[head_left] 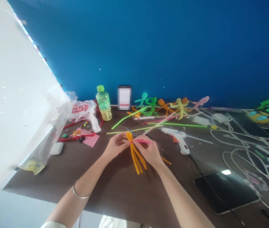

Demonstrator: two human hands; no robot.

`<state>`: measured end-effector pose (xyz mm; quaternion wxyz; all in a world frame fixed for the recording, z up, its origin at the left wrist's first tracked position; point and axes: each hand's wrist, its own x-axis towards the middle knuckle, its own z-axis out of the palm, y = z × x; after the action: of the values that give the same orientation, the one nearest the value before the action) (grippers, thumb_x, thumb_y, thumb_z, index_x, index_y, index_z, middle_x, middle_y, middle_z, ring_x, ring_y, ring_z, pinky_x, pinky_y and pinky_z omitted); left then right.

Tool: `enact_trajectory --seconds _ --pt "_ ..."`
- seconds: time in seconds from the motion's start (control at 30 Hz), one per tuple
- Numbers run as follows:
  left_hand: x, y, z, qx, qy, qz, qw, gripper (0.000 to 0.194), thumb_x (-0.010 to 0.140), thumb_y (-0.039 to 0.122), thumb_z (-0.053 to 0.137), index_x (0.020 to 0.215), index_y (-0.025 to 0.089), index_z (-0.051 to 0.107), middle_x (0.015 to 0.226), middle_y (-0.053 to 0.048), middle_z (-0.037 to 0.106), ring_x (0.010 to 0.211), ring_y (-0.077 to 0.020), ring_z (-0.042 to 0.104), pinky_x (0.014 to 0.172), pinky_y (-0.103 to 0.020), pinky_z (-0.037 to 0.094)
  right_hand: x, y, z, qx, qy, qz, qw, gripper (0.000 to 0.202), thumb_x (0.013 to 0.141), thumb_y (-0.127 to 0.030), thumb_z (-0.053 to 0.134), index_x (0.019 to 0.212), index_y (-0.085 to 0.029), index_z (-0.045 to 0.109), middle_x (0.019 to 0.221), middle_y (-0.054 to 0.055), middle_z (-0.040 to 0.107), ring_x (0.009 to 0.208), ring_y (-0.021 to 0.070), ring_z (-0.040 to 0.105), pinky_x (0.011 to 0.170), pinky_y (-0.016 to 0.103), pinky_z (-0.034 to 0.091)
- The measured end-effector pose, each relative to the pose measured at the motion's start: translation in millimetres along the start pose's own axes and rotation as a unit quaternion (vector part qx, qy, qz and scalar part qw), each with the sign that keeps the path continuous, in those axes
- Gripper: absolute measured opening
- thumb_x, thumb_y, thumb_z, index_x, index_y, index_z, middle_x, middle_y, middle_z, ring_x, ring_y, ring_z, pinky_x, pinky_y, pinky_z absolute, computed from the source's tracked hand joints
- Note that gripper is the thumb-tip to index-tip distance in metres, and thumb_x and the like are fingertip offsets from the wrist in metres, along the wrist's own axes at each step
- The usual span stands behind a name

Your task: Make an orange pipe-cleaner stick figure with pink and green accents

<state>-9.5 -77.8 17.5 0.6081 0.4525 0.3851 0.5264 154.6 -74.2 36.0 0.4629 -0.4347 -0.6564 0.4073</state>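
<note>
1. We have the upper end of the orange pipe-cleaner bundle point(134, 153) formed into a rounded knob point(129, 136); that part looks done, as far as we can judge.
2. Below it, the orange strands point(137, 162) hang loose and mostly straight, so we take the lower part to be unshaped.
3. A hot-pink pipe cleaner point(144, 141) reaches the neck under the knob; it does not look fastened off, though our fingers hide the join.
4. Behind our work, a green figure point(152, 107), a yellow figure point(180, 108) and a pink figure point(201, 102) have limbs or long bodies already bent, and look further along than ours.
5. The bundle is upright between our two hands, above the dark tabletop point(110, 193), with its knob at fingertip height and its strands dropping below the fingers.
6. Our left hand point(116, 145) has thumb and forefinger drawn together at the knob's left side, apparently pinching the neck.
7. Our right hand point(148, 150) has its fingers closed around the hot-pink pipe cleaner, the thumb tip right beside the neck; we cannot tell whether it also grips the orange.
8. The white glue gun point(180, 139) lies to the right, apart from both hands.
</note>
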Motion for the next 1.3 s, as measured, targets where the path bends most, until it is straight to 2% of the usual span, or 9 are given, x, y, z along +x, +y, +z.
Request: enact_trajectory --seconds 0.17,0.43,0.67,0.8,0.93,1.03,1.17,1.3 --pt "-0.9 1.5 2.2 -0.024 -0.017 -0.060 0.998 0.038 0.060 0.025 0.074 0.093 0.013 0.061 0.082 -0.006 0.065 0.077 -0.0160 0.061 0.071 -0.030 0.050 -1.6 0.7 2.5 0.000 -0.017 -0.010 1.000 0.016 0.076 -0.034 0.057 0.074 -0.019 0.062 0.079 0.005 0.063 0.077 0.0179 0.060 0.070 0.030 0.050" --pt "-3.8 3.0 4.8 -0.016 0.030 -0.036 0.999 0.032 0.059 0.026 0.074 0.087 0.013 0.064 0.084 -0.005 0.065 0.075 -0.0146 0.060 0.067 -0.026 0.051 -1.2 1.6 5.5 -0.004 0.002 0.033 0.999 0.018 0.074 -0.033 0.057 0.072 -0.017 0.064 0.077 0.005 0.066 0.074 0.0179 0.061 0.072 0.031 0.049" --pt "-4.3 4.3 8.2 -0.007 0.061 -0.017 0.998 0.033 0.059 0.030 0.074 0.086 0.013 0.063 0.076 -0.004 0.065 0.069 -0.0128 0.060 0.062 -0.025 0.051 -2.6 -4.8 10.5 0.027 0.021 0.103 0.994 0.025 0.072 -0.038 0.058 0.073 -0.015 0.066 0.070 0.006 0.068 0.067 0.0198 0.063 0.061 0.031 0.052" --pt "-3.3 1.8 8.0 -0.013 0.095 -0.016 0.995 0.033 0.058 0.031 0.074 0.083 0.013 0.062 0.072 -0.002 0.064 0.066 -0.0118 0.059 0.058 -0.023 0.049 -4.8 -1.1 13.2 0.031 -0.011 0.074 0.997 0.023 0.075 -0.034 0.055 0.083 -0.016 0.067 0.080 0.007 0.069 0.075 0.0204 0.064 0.067 0.031 0.053" --pt "-3.2 1.0 7.2 -0.012 0.115 -0.008 0.993 0.033 0.059 0.031 0.073 0.084 0.014 0.060 0.075 -0.002 0.063 0.068 -0.0124 0.059 0.059 -0.024 0.050 -8.4 2.8 14.9 -0.103 -0.016 -0.006 0.995 0.020 0.079 -0.024 0.050 0.090 -0.019 0.065 0.088 0.006 0.068 0.080 0.0201 0.064 0.073 0.032 0.051" --pt "-3.5 0.3 7.0 0.014 0.122 0.000 0.992 0.033 0.059 0.032 0.072 0.084 0.014 0.059 0.075 -0.003 0.062 0.069 -0.0133 0.059 0.060 -0.025 0.050 -11.9 0.5 16.4 -0.258 -0.007 -0.075 0.963 0.023 0.081 -0.016 0.044 0.093 -0.020 0.063 0.091 0.007 0.067 0.083 0.0203 0.062 0.075 0.031 0.048" --pt "-2.5 -3.4 6.1 0.075 0.134 0.026 0.988 0.032 0.060 0.032 0.071 0.082 0.013 0.059 0.076 -0.004 0.062 0.070 -0.0136 0.059 0.062 -0.025 0.050 -17.5 -6.5 20.2 -0.453 -0.024 -0.112 0.884 0.025 0.082 -0.010 0.040 0.094 -0.016 0.061 0.084 0.008 0.065 0.069 0.0178 0.061 0.057 0.025 0.043" --pt "-1.0 -6.2 5.3 0.101 0.159 0.042 0.981 0.030 0.059 0.031 0.072 0.079 0.013 0.058 0.073 -0.003 0.061 0.069 -0.0129 0.058 0.065 -0.026 0.049 -22.2 -15.0 25.8 -0.557 -0.041 -0.145 0.816 0.021 0.078 -0.004 0.043 0.084 -0.013 0.060 0.070 0.008 0.060 0.055 0.0153 0.056 0.046 0.026 0.031"
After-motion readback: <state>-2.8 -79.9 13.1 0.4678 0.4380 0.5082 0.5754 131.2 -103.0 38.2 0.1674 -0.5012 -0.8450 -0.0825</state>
